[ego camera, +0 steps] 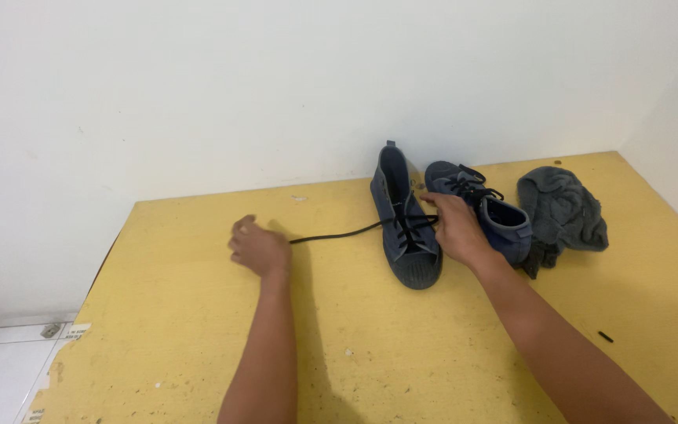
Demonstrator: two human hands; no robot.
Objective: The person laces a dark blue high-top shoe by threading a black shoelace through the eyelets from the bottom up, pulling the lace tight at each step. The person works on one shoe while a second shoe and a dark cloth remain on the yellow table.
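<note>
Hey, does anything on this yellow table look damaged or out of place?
Yes. The yellow table is chipped along its front-left edge, with worn specks across the top. A small black piece lies loose near the right arm, away from the shoes.

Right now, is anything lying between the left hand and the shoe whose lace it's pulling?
Nothing visible does. The left hand holds the end of the black lace, which runs over bare yellow table to the dark blue shoe. The right hand rests at that shoe's laces; the second shoe and grey cloth lie beyond.
</note>
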